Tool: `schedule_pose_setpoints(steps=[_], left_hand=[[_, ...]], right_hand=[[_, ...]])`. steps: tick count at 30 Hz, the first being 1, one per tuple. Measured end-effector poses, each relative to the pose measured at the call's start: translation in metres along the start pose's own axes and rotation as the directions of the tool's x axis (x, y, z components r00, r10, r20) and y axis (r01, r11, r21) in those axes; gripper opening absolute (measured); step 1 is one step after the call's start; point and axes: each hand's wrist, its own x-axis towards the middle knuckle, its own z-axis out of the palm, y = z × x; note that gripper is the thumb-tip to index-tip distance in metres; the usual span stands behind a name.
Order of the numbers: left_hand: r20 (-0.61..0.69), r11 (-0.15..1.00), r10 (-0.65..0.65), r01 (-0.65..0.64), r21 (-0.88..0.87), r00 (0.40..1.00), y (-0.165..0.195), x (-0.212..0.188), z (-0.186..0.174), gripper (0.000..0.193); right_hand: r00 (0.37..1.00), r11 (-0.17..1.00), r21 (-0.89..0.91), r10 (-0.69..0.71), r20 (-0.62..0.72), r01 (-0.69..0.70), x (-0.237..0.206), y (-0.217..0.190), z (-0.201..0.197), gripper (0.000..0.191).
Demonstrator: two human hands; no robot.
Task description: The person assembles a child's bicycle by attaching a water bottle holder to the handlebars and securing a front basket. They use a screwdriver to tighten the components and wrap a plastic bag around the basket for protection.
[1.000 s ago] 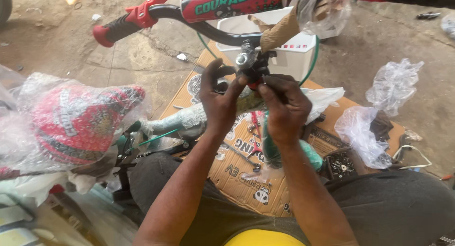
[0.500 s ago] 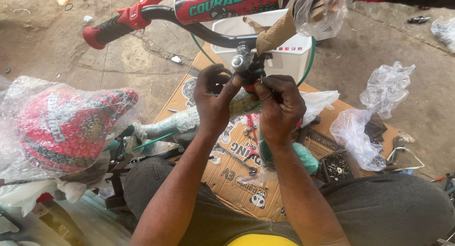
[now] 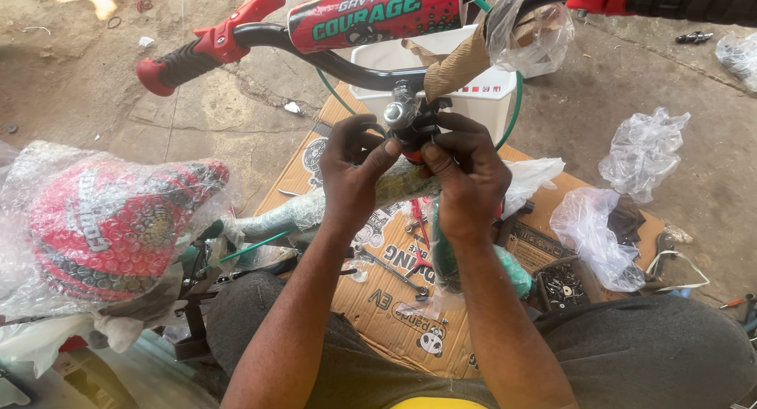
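Note:
A small bicycle's black handlebar (image 3: 315, 54) runs across the top, with a red and black grip (image 3: 177, 62) at left and a red padded cover (image 3: 378, 14) in the middle. Both hands meet at the stem clamp (image 3: 406, 117) under the bar, where a shiny bolt head shows. My left hand (image 3: 355, 168) pinches the clamp from the left with thumb and fingers. My right hand (image 3: 465, 168) grips it from the right. Brown paper wrap (image 3: 457, 66) and clear plastic (image 3: 532, 26) hang on the bar.
A red saddle in bubble wrap (image 3: 110, 227) sits at left. A flattened cardboard box (image 3: 394, 298) lies on the concrete, with a spanner (image 3: 390, 267) and small parts on it. A white plastic basket (image 3: 473, 93) stands behind. Crumpled plastic bags (image 3: 643, 153) lie at right.
The view has shifted slightly; both hands stay at the stem clamp, fingers working it with small movements.

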Motion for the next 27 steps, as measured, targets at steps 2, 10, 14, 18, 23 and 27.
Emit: schedule_pose_setpoints(steps=[2, 10, 14, 18, 23, 27], left_hand=[[0.039, 0.996, -0.043, 0.046, -0.082, 0.998, 0.001, 0.003, -0.003, 0.062], [0.11, 0.975, -0.112, 0.13, -0.181, 0.988, 0.007, 0.017, -0.009, 0.079], [0.108, 0.966, -0.116, 0.137, -0.219, 0.987, 0.01, 0.021, -0.008, 0.077], [0.131, 0.961, -0.086, 0.117, -0.25, 0.988, 0.009, 0.02, -0.006, 0.076], [0.122, 0.964, -0.042, 0.073, -0.255, 0.992, 0.001, 0.02, -0.006, 0.074], [0.136, 0.965, -0.028, 0.063, -0.254, 0.99, -0.006, 0.02, -0.007, 0.072]], right_hand=[[0.997, 0.997, 0.025, 0.074, 0.019, -0.074, 0.004, -0.003, -0.001, 0.034], [0.994, 0.999, -0.038, 0.038, 0.106, -0.034, 0.0, 0.003, -0.004, 0.04], [0.991, 0.999, -0.032, 0.014, 0.132, -0.01, -0.006, 0.005, -0.005, 0.034], [0.992, 0.988, -0.124, -0.077, 0.102, 0.09, -0.006, 0.004, -0.004, 0.03], [0.965, 0.913, -0.313, -0.252, 0.076, 0.263, -0.004, 0.006, 0.003, 0.025], [0.91, 0.793, -0.463, -0.406, 0.083, 0.396, -0.002, 0.008, 0.007, 0.022]])
